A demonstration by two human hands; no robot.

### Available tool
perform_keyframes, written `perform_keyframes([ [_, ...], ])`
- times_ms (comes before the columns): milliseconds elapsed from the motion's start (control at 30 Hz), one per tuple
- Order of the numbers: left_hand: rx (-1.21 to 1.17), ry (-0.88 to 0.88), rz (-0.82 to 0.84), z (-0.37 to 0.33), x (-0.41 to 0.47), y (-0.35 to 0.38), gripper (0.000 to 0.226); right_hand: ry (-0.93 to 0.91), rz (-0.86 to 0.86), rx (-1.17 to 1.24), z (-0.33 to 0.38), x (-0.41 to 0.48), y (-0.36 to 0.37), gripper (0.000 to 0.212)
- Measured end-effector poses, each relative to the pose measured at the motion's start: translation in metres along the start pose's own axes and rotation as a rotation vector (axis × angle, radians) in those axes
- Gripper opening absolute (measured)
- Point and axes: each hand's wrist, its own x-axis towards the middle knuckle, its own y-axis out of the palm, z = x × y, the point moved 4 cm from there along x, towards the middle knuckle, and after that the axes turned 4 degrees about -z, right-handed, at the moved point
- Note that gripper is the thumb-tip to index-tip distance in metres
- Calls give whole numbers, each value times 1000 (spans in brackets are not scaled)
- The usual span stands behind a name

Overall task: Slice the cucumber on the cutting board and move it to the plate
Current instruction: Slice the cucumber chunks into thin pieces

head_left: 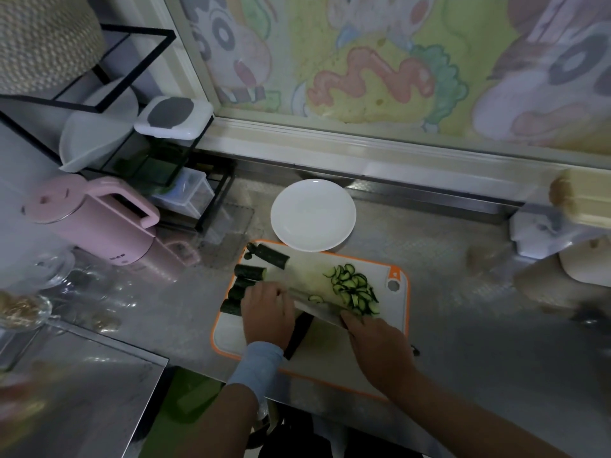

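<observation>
On my feed the counter [463, 309] reads as stainless steel, embossed with a fine pattern and dully reflective. The cutting board [238, 338] looks like matt white plastic with an orange rim. The plate [312, 214] on its far side is smooth, glossy white. The knife blade [317, 307] is bare metal with a soft sheen. The cucumber pieces [272, 256] have dark, dull skin, and the slices [355, 287] look wet. The kettle [99, 226] at left is smooth pink plastic, and the wristband [258, 368] is pale blue cloth.

Head camera looks down closely on cutting board [231, 340].
</observation>
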Motion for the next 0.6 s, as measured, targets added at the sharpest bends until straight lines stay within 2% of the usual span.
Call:
perform_keyframes([
  [33, 126, 73, 80, -5, 9, 3, 18, -15, -2, -16, -1, 3, -1, 42],
  [100, 274, 162, 340, -15, 26, 16, 27, -52, -14, -45, -3, 8, -7, 50],
  [167, 326, 203, 610, -25, 40, 33, 34, -82, -36, -75, -6, 12, -15, 57],
  [233, 338, 220, 782, -36, 51, 44, 29, -107, -53, -101, -9, 14, -21, 58],
  [333, 226, 200, 816, -47, 63, 55, 18, -122, -64, -111, -14, 14, -26, 57],
  [467, -40, 60, 827, -66, 69, 66, 12, -99, -73, -90, -19, 13, -28, 54],
  [600, -2, 107, 909, -79, 71, 73, 22, -74, -54, -73, -22, 13, -24, 54],
])
